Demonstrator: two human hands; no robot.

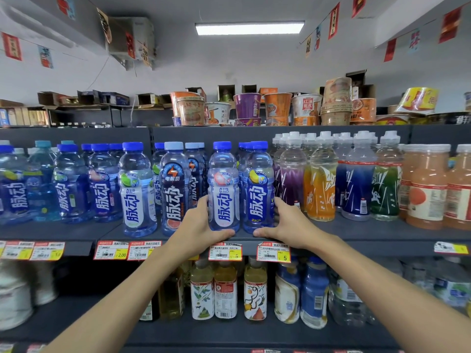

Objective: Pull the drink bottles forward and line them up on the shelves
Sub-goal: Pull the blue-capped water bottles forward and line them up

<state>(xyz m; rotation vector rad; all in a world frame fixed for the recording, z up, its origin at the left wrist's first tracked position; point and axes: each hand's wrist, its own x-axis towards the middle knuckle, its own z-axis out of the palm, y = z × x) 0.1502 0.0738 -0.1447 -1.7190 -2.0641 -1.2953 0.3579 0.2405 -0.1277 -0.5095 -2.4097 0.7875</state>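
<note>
Blue-capped drink bottles fill the middle shelf [356, 235]. At its front edge, my left hand [198, 225] wraps the lower left side of a white-labelled bottle [223, 189], thumb under its front base. My right hand [285, 222] holds the lower right side of the neighbouring blue-labelled bottle [258, 192], thumb at its base. The two bottles stand upright, touching side by side. To their left stand a dark-labelled bottle [174, 189] and another white-labelled one [136, 189], also near the front edge.
Further blue bottles [71, 184] stand set back on the left. Coloured drinks with white caps [322, 179] and orange juice bottles [425, 189] stand on the right. Noodle cups [277, 108] sit on the top shelf. Tea and milk bottles [225, 291] stand below.
</note>
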